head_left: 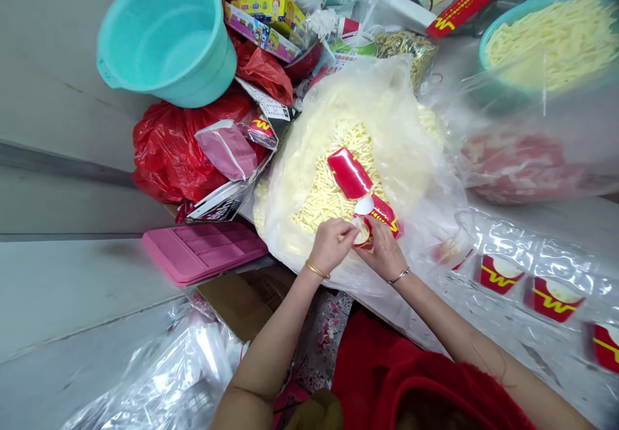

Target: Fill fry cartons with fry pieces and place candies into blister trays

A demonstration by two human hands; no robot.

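Observation:
My right hand grips a small red and white French-fry carton with its mouth turned up. At the carton's opening, the fingers of my left hand are pinched together; whatever they hold is too small to make out. Both hands are over a big clear plastic bag, folded open and full of pale yellow fry-shaped sticks. Just beyond my fingers, flat red cartons with yellow marks lie on the sticks.
Clear-wrapped red cartons lie in a row at right. A teal basin of sticks stands at the back right, an empty turquoise tub at the back left. A red bag and a pink tray are on the left.

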